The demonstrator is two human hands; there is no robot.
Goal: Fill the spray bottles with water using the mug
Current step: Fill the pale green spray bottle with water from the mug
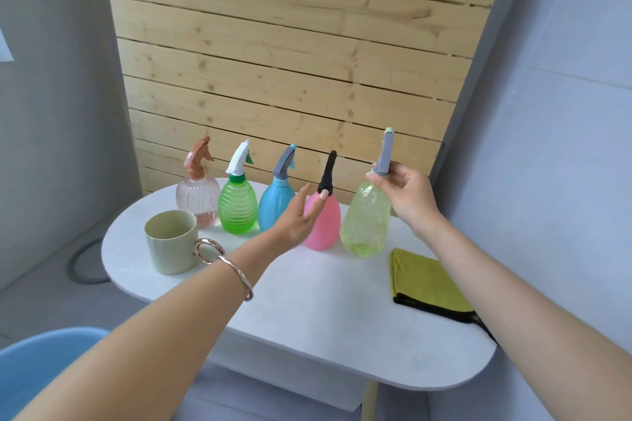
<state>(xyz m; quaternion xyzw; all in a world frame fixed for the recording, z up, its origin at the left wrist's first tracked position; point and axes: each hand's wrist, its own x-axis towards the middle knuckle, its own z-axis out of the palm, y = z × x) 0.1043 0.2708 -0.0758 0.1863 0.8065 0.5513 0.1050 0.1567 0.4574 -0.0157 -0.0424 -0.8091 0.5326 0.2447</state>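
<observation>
Yellow-green bottle (366,219) stands beside left hand (299,219), neck seemingly pinched by right hand (408,196).

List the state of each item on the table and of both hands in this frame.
mug: upright
clear bottle: upright, spray head on
green bottle: upright, spray head on
blue bottle: upright, spray head on
pink bottle: upright, spray head on
yellow-green bottle: upright, spray head on
cloth: folded, flat
left hand: open, holding nothing
right hand: grips yellow-green bottle's neck
</observation>
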